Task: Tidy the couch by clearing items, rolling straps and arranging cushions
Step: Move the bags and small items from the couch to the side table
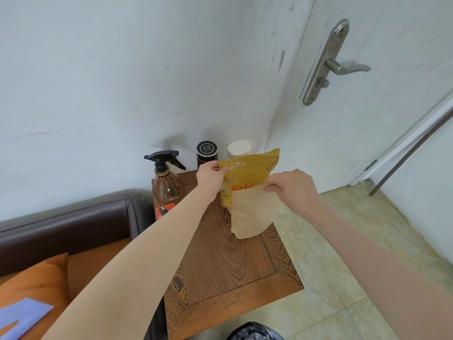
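Both hands are up over the far end of a wooden side table (228, 263), working two packets together. Left hand (209, 176) pinches the top-left corner of a yellow packet (247, 173), thumb and fingers clamped on the edge, so the packet hangs down and to the right of that grip. Right hand (293, 188) pinches the top edge of a plain tan pouch (252, 214), fingers curled over its rim; the pouch hangs below and left of the grip. Pouch sits in front of the yellow packet and covers its lower right part; red print on the packet is half hidden behind the rim. Bottom of the pouch looks to touch the table top, can't tell for sure.

Behind the packets, at the table's back edge by the wall: brown spray bottle (166, 182) w/ black trigger on the left, dark cylinder can (207, 153) in the middle, white paper roll (241, 148) on the right, partly hidden by the yellow packet.

Left of the table is the couch (66, 222), dark brown arm and back, w/ an orange cushion (36, 285) on the seat and a pale blue sheet (22, 315) lying on it. White door (367, 119) w/ metal handle at right. Black bin bag (255, 332) at bottom edge, on the tiled floor.
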